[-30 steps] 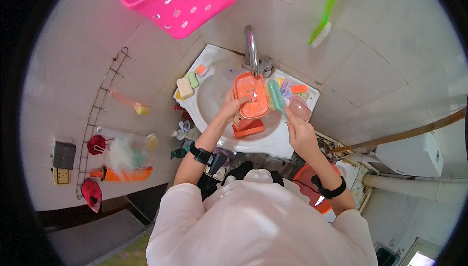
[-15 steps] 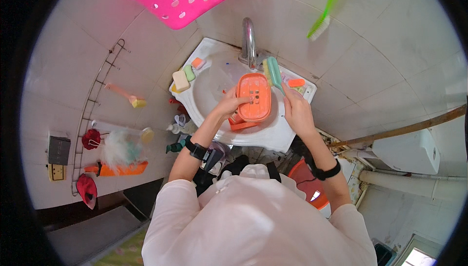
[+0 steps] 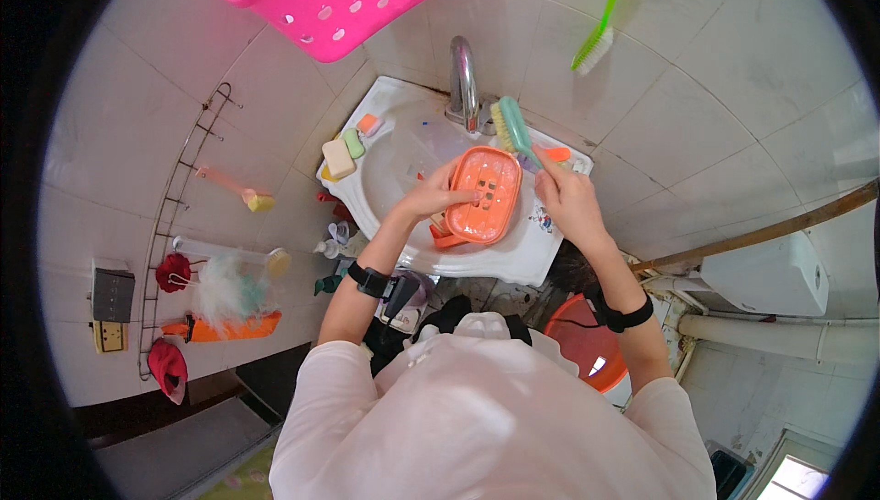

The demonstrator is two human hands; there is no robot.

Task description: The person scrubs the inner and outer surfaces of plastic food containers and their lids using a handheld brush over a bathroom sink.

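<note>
Over the front of the white washbasin (image 3: 500, 266), my left hand (image 3: 434, 196) grips an orange soap dish (image 3: 486, 216) with drain holes, thumb across its inside. Another orange piece (image 3: 444, 237) shows partly beneath it, mostly hidden. My right hand (image 3: 570, 199) is closed round the handle of a teal scrubbing brush (image 3: 516, 126). Its pale yellow bristles point left, just above the dish's upper right corner and apart from it. Behind the brush stands the chrome faucet (image 3: 465, 78).
Soap bars, one cream (image 3: 338, 159) and one green (image 3: 353, 142), lie on the basin's left ledge. A pink basket (image 3: 339, 5) hangs above. At left, a wire rack (image 3: 174, 197) holds brushes and a bath puff. A red basin (image 3: 587, 344) stands low at right.
The soap dish has tilted and shifted slightly right and down. My right hand and the brush have moved a little, and the whole view has shifted slightly.
</note>
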